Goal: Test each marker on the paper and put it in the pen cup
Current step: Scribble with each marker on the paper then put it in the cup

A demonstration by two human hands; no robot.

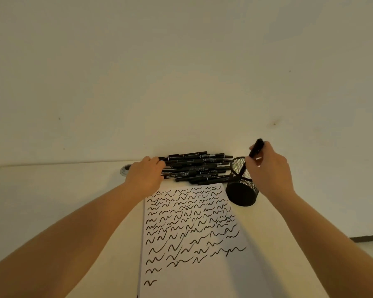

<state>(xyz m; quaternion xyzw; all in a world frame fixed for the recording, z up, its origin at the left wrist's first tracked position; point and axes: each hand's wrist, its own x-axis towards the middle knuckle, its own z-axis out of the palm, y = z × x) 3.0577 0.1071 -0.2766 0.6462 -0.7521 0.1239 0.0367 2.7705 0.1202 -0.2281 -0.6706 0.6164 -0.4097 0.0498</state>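
A white sheet of paper (194,274) lies in front of me, covered with many black squiggles. Behind it, against the wall, lies a pile of several black markers (197,167). My left hand (145,177) rests on the pile's left end, fingers curled over the markers; whether it grips one is hidden. A black mesh pen cup (241,190) stands right of the paper's far corner. My right hand (267,168) is shut on a black marker (255,149), held upright with its lower end inside the cup's mouth.
The pale table (63,190) ends at a plain wall (181,72) just behind the marker pile. A round grey cable grommet (124,169) sits in the table left of my left hand. The table's right edge and a strip of floor show at the far right.
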